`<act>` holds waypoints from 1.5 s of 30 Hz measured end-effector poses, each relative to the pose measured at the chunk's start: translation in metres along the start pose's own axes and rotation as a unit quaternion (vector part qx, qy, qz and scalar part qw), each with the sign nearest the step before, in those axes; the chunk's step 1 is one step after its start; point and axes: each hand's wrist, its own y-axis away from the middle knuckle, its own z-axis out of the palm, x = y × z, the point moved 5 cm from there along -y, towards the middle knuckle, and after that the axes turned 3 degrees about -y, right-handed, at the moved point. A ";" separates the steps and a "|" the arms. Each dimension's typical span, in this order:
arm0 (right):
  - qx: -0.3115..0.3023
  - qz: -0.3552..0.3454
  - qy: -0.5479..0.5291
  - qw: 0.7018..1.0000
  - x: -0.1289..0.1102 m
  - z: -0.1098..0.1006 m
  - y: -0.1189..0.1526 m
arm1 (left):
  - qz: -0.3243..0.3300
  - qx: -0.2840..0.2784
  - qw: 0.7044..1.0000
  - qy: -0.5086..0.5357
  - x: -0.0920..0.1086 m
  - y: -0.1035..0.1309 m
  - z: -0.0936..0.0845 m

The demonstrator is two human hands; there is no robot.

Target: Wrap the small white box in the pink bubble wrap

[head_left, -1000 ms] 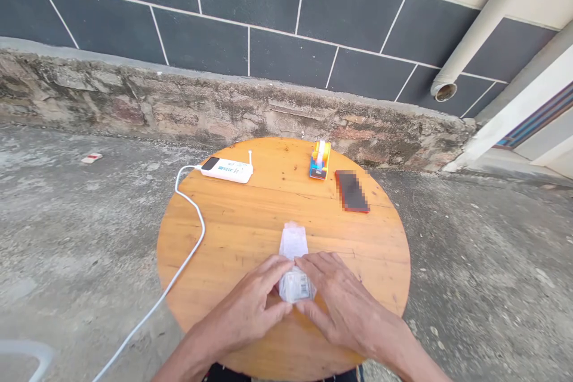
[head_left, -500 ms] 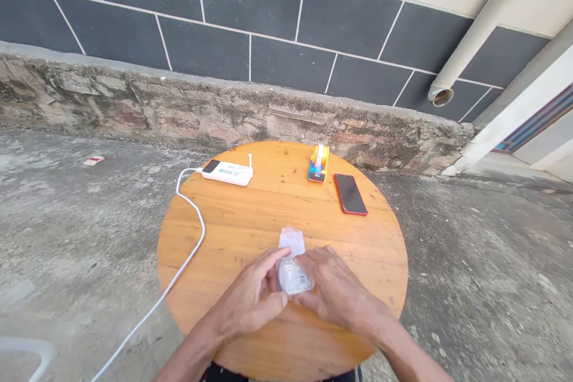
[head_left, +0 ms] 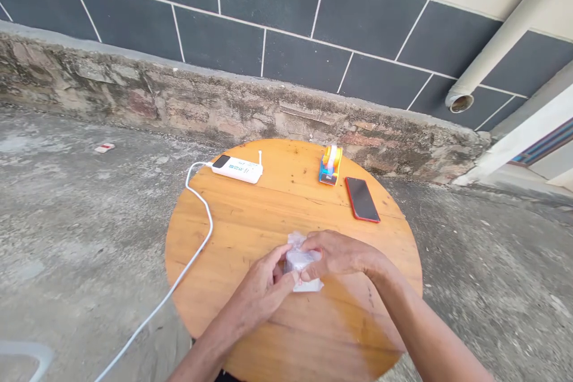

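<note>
A small white package in translucent plastic wrapping (head_left: 302, 259) rests at the near middle of the round wooden table (head_left: 233, 221). My left hand (head_left: 266, 286) grips its left side, with the thumb at the near edge and fingers behind. From the right, my right hand (head_left: 338, 253) bends over the package, fingers on its far part and thumb pressed close to my left thumb. Loose plastic sticks out at the far end and along the near edge. What is inside the wrapping cannot be made out.
A white power strip (head_left: 237, 168) lies at the back left, its white cable (head_left: 209, 215) running off the table's left side. At the back right stand an orange and blue tape dispenser (head_left: 330, 165) and a red-edged phone (head_left: 362, 199). A stone-based wall (head_left: 250, 107) lies beyond.
My right hand has swung forward over the package, its wrist now higher and farther out. The package's far flap looks shorter and crumpled. The view has shifted slightly.
</note>
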 end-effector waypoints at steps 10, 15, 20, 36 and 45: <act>0.172 0.044 -0.029 0.984 0.010 0.000 0.013 | 0.005 0.042 0.992 -0.117 0.010 -0.016 -0.003; 0.308 0.048 -0.027 0.950 0.023 0.019 0.020 | 0.013 0.024 0.991 -0.133 0.012 -0.023 -0.007; 0.384 -0.009 -0.047 0.922 0.025 0.032 0.024 | 0.007 0.016 0.991 -0.133 0.009 -0.026 -0.006; 0.368 -0.035 0.006 0.929 0.002 0.049 0.036 | 0.131 0.214 0.950 -0.188 0.013 0.016 0.014; 0.396 -0.053 0.046 0.916 0.040 0.014 0.027 | 0.219 0.248 0.930 -0.162 0.012 0.017 0.015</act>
